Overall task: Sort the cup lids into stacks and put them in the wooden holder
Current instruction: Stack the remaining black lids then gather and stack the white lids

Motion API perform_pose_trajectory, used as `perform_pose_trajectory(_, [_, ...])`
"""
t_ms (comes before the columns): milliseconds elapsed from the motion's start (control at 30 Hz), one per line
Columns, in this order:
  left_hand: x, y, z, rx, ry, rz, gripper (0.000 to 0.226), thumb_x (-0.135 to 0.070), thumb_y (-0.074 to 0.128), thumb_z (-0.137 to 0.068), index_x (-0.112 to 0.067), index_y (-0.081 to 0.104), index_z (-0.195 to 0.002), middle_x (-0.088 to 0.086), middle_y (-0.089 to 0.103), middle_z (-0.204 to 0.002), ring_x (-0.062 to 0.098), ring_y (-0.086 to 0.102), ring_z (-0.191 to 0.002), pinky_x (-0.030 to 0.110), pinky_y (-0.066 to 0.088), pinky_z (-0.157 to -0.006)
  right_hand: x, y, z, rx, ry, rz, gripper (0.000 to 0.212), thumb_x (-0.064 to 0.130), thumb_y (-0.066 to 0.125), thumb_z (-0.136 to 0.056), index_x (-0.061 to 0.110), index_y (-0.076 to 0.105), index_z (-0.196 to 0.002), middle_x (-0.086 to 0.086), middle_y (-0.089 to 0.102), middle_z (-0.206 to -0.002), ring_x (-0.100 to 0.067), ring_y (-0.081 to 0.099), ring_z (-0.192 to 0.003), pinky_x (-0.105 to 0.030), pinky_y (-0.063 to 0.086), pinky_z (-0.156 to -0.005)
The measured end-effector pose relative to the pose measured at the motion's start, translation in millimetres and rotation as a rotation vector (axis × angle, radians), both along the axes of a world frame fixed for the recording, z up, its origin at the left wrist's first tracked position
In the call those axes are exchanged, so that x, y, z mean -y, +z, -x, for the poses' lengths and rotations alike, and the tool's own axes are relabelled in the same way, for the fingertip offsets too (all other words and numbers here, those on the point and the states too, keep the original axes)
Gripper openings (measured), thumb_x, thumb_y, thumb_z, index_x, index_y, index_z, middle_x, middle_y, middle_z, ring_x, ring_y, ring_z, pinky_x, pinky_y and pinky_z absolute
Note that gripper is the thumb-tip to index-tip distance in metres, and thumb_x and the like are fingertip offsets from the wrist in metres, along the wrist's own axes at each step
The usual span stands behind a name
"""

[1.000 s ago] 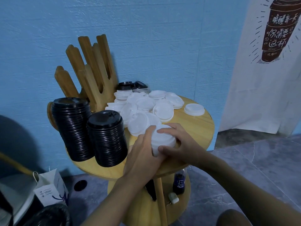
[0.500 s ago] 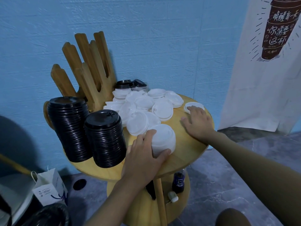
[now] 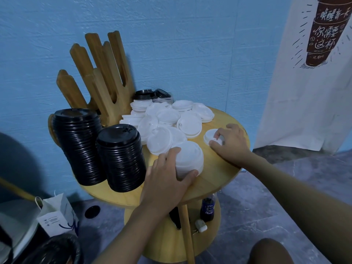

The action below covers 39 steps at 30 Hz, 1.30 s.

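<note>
My left hand (image 3: pixel 167 174) grips a short stack of white lids (image 3: pixel 190 159) standing near the front of the round wooden table (image 3: pixel 219 172). My right hand (image 3: pixel 231 142) pinches a single white lid (image 3: pixel 210 135) lying near the table's right edge. A loose heap of white lids (image 3: pixel 171 119) covers the middle and back. Two tall stacks of black lids (image 3: pixel 120 159) stand at the left. The wooden holder (image 3: pixel 106 77), with tall slanted prongs, stands at the back left with nothing in its slots.
A few black lids (image 3: pixel 150 94) lie behind the white heap. Under the table are a dark bottle (image 3: pixel 207 208) and a small white case (image 3: pixel 201 225). A white paper bag (image 3: pixel 57 216) and a black lid (image 3: pixel 92 211) sit on the floor at the left.
My right hand left the white stack, reached to the right edge and closed its fingers on the single white lid. My left hand stays on the stack.
</note>
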<state>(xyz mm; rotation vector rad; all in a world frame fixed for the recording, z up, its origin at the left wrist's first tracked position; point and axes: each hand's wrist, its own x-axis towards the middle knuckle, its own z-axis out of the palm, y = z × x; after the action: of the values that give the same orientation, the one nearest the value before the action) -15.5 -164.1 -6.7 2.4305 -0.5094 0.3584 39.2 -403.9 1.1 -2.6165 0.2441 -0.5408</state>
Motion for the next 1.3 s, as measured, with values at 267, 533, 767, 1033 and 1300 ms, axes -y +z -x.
perform_pose_trajectory(267, [2, 5, 2, -0.016, -0.012, 0.009, 0.068, -0.069, 0.051, -0.088, -0.039, 0.029, -0.144, -0.017, 0.040, -0.140, 0.009, 0.040, -0.130, 0.034, 0.027, -0.110, -14, 11, 30, 0.140, 0.084, -0.419, 0.040, 0.033, 0.078, -0.078, 0.022, 0.052, -0.107, 0.002, 0.049, -0.119, -0.015, 0.049, -0.103, -0.028, 0.041, -0.082])
perform_pose_trajectory(533, [-1, 6, 1, -0.086, -0.037, 0.091, 0.089, -0.073, 0.054, -0.085, -0.036, 0.008, -0.151, -0.008, 0.043, -0.151, 0.019, 0.045, -0.134, 0.046, 0.038, -0.109, -51, 38, 59, 0.120, 0.544, -0.371, 0.026, 0.017, 0.077, -0.081, 0.027, 0.067, -0.103, 0.021, 0.056, -0.118, 0.006, 0.049, -0.113, -0.011, 0.035, -0.094])
perform_pose_trajectory(767, [0, 5, 2, -0.124, -0.025, 0.161, 0.095, -0.071, 0.057, -0.084, -0.032, 0.005, -0.153, -0.008, 0.053, -0.141, 0.017, 0.052, -0.127, 0.042, 0.043, -0.105, -64, 39, 53, -0.031, 0.554, -0.182, 0.030, 0.037, 0.074, -0.082, 0.037, 0.063, -0.110, 0.019, 0.046, -0.128, 0.007, 0.033, -0.119, -0.015, 0.026, -0.100])
perform_pose_trajectory(1033, [-2, 4, 1, -0.067, -0.051, 0.148, 0.078, -0.066, 0.058, -0.088, -0.043, 0.016, -0.150, -0.010, 0.047, -0.147, 0.015, 0.048, -0.130, 0.043, 0.039, -0.110, -65, 20, 53, -0.010, 0.496, -0.232, 0.028, 0.043, 0.065, -0.088, 0.039, 0.059, -0.115, 0.018, 0.043, -0.129, -0.007, 0.035, -0.126, -0.028, 0.030, -0.102])
perform_pose_trajectory(1300, [0, 4, 3, 0.034, -0.047, 0.040, 0.072, -0.079, 0.042, -0.082, -0.041, 0.034, -0.142, -0.016, 0.043, -0.139, 0.007, 0.046, -0.124, 0.028, 0.030, -0.101, -60, 19, 55, -0.018, 0.498, -0.419, 0.037, 0.049, 0.069, -0.082, 0.033, 0.056, -0.113, 0.016, 0.047, -0.118, 0.004, 0.045, -0.108, -0.014, 0.038, -0.080])
